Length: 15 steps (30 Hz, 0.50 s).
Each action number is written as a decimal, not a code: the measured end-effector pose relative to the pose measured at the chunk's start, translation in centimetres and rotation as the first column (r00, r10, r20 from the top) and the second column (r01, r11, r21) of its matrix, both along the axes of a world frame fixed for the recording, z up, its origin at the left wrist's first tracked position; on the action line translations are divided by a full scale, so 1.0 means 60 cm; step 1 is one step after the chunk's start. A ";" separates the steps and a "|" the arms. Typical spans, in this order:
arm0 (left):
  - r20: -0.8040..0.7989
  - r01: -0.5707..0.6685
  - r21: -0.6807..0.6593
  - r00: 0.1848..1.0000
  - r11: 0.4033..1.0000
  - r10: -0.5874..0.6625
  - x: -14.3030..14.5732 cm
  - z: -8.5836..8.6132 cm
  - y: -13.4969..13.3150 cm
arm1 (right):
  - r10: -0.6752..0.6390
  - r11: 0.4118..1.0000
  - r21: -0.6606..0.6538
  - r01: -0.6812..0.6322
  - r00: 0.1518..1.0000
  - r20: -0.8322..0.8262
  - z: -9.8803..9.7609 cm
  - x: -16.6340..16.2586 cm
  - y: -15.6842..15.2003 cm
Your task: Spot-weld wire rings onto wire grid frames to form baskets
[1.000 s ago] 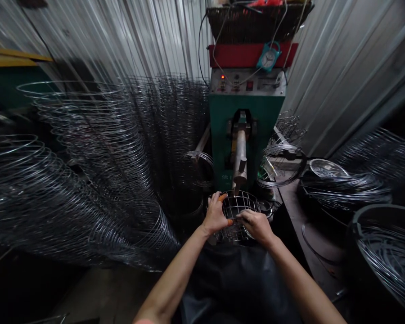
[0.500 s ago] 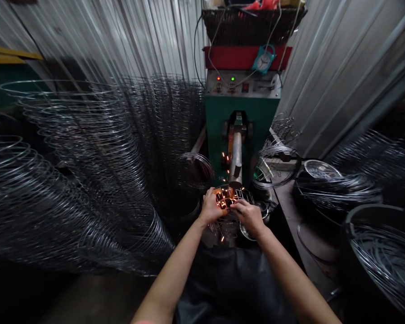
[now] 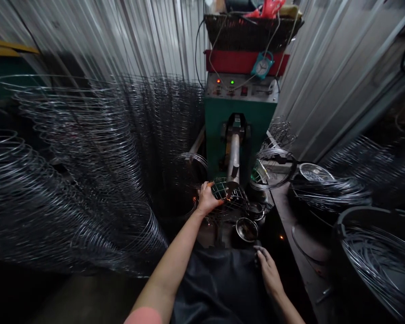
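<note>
Seen from the head camera, with 12 o'clock straight ahead of the person, the person's two bare arms reach forward over a dark apron (image 3: pixel 219 288).

At 12 o'clock, the left hand (image 3: pixel 207 200) grips one wire-mesh basket (image 3: pixel 230 191). Its fingers (image 3: pixel 209 191) are clamped around the basket's wires, and the basket sits tilted with its far side touching the tip of a silver electrode arm (image 3: pixel 233 157). That arm projects from one green welding machine (image 3: pixel 238 121), whose panel shows two lit lamps (image 3: pixel 225 81), one red and one green.

The right hand (image 3: pixel 269 272) is lower, at 1 o'clock, well apart from the basket. Its fingers (image 3: pixel 262 255) are loosely curled, slightly apart, and hold nothing, beside the apron's edge. Just beyond them sit two small steel bowls (image 3: pixel 246 230) on the work surface, close below the basket.

Above the machine are one teal alarm clock (image 3: pixel 262 65), hanging from a red panel (image 3: pixel 243 62), and one woven basket (image 3: pixel 249 33).

Tall leaning stacks of wire rings (image 3: pixel 87 157) fill 10 o'clock, too many to count. At 2 o'clock, one black tub (image 3: pixel 371 256) of wire rings stands by a counter (image 3: pixel 310 256). Corrugated metal walls (image 3: pixel 337 76) stand behind everything.
</note>
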<state>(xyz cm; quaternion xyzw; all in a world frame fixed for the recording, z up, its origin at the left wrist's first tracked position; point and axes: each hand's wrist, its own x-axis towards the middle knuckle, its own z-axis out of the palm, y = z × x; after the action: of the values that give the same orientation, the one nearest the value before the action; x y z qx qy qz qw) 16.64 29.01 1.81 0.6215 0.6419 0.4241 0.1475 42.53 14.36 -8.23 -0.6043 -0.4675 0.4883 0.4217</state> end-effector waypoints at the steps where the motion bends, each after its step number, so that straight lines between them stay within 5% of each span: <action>1: 0.004 0.000 -0.008 1.000 1.000 0.000 0.000 0.002 0.000 | -0.012 1.000 0.000 0.012 1.000 0.004 -0.005 0.001 -0.010; 9: 0.087 0.130 -0.051 0.988 0.990 -0.125 -0.026 0.011 -0.041 | -0.047 0.996 -0.083 0.035 0.989 -0.141 0.014 -0.008 -0.077; 12: 0.386 0.063 0.046 0.919 0.997 -0.075 -0.051 -0.046 -0.102 | 0.019 1.000 -0.007 -0.019 1.000 -0.003 0.048 0.014 -0.120; 15: 0.723 0.031 -0.093 0.690 0.995 0.046 -0.084 -0.151 -0.160 | -0.118 0.986 0.142 0.091 0.975 0.191 0.088 0.091 -0.150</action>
<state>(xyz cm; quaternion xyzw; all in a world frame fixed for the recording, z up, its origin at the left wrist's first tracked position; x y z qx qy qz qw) 11.60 19.40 -7.24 0.3935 0.5544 0.6032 0.4169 47.99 5.36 -2.92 -0.6445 -0.5062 0.3704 0.4373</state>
